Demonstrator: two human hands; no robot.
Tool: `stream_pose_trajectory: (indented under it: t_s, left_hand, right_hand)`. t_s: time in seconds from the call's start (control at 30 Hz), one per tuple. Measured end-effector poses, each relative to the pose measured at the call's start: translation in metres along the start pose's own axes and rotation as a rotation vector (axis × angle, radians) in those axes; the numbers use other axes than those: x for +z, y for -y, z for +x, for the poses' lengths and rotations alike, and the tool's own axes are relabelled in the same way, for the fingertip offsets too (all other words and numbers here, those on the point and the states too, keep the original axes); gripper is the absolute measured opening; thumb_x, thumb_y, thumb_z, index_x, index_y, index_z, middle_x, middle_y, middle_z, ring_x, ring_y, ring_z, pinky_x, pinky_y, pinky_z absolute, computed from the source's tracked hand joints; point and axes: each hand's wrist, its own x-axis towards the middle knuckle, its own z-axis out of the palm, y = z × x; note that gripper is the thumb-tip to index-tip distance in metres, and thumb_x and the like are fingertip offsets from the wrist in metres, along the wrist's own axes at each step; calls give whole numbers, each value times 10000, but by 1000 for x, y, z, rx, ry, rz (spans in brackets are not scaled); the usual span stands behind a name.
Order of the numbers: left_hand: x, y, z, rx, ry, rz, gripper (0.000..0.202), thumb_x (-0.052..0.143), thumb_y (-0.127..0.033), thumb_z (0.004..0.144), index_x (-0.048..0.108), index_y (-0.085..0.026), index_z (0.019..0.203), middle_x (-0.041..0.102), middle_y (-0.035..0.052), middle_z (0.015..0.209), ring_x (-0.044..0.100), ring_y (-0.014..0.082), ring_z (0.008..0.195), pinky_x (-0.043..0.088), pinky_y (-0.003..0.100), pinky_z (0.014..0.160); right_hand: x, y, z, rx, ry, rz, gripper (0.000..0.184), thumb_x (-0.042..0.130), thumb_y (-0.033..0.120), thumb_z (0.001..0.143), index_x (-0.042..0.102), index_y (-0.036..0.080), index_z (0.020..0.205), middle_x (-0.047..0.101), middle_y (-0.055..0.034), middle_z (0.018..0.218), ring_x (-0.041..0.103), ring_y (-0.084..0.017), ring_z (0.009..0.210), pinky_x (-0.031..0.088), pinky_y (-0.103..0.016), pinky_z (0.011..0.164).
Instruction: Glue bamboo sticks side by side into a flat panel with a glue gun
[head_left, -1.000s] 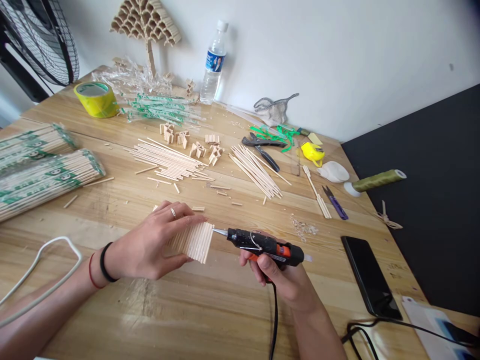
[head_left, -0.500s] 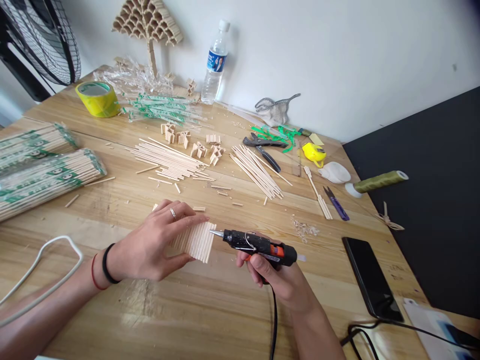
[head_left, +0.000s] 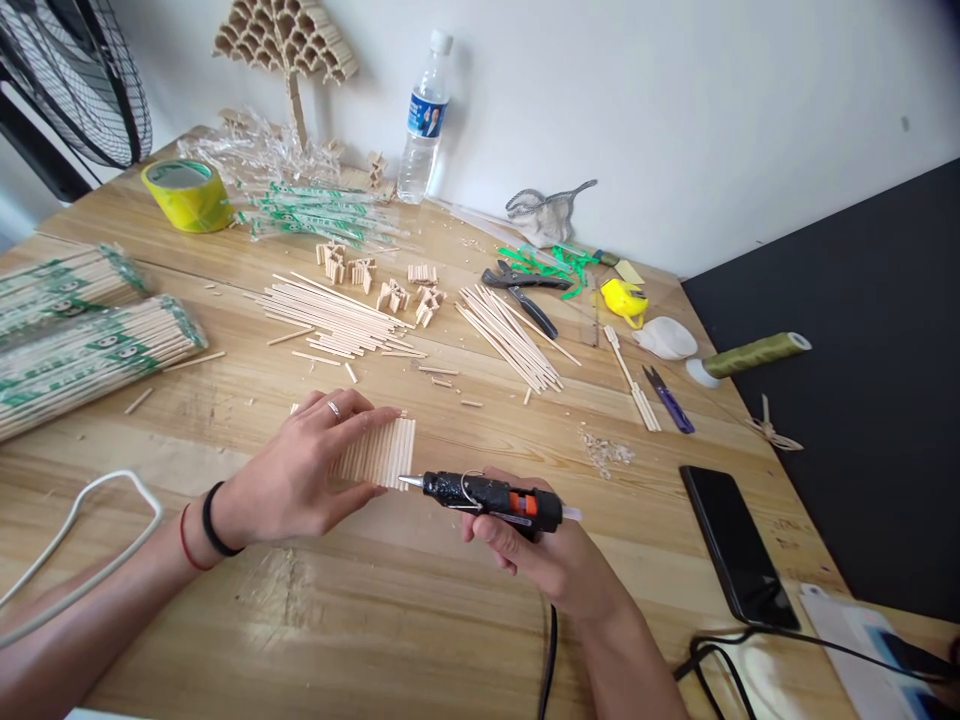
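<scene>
My left hand (head_left: 319,465) grips a panel of short wooden sticks (head_left: 388,452) laid side by side, thumb along its near edge and fingers over the far edge. Part of the panel is hidden under the palm. In my right hand (head_left: 517,540) is a black hot glue gun (head_left: 491,500) with an orange part on its body and a clear glue stick poking from the back. Its metal nozzle is at the panel's near right corner. Beyond the hands lie a spread of thin sticks (head_left: 330,315) and several small glued stick pieces (head_left: 392,295).
Packs of sticks (head_left: 97,350) and yellow tape (head_left: 187,195) lie on the left. Farther back are a water bottle (head_left: 426,125) and a stick-built tree (head_left: 292,100). Pliers (head_left: 529,290), purple snips (head_left: 669,402) and a phone (head_left: 739,545) sit on the right. A black cord (head_left: 553,650) trails from the glue gun.
The glue gun's nozzle has moved from the panel's upper right edge to its near right corner. The panel has shifted slightly left and away, turning a little in my left hand.
</scene>
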Motion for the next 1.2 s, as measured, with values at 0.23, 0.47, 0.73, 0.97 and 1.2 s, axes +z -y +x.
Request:
stream_pose_trajectory:
  t_s: [0.23,0.47,0.73,0.97,1.2]
  left_hand:
    - [0,2,2,-22,-8,0,567,733,-316,884,586,-170,1412,647,142,1212,659,310,1075,527,455,943]
    - [0,-1,-1,23,57,-21,634,736,-305,887,530,-209,1479,637,137,1271,636,312,1141,507,474,1012]
    - [0,-1,-2,-28,54,-16,652,744,-286,866,539,-204,1479,636,142,1257,635,319,1141,514,468,995]
    - [-1,2,-1,-37,12,-28,584,716,-342,907,554,-166,1440,629,156,1257,637,319,1142,509,474,1018]
    - [-2,1,-2,-9,43,-19,609,719,-305,894,539,-190,1464,629,143,1266,627,316,1149,504,474,1012]
  right_hand:
    - [1,0,1,7,6,0,399,662,558,962,676,181,832,653,-41,794,492,-108,552,396,-245,463]
    - [2,-6,4,28,-70,50,430,664,604,944,657,181,868,644,-28,792,506,-101,533,425,-238,466]
    - [2,-8,2,-8,-76,45,398,671,563,954,679,175,870,655,-38,817,520,-99,538,429,-240,478]
    - [0,-5,0,-28,13,67,427,659,586,953,682,175,837,638,-37,793,498,-97,526,409,-240,455]
    - [3,-2,1,3,9,47,418,667,577,952,676,174,840,649,-43,784,499,-99,533,402,-237,455]
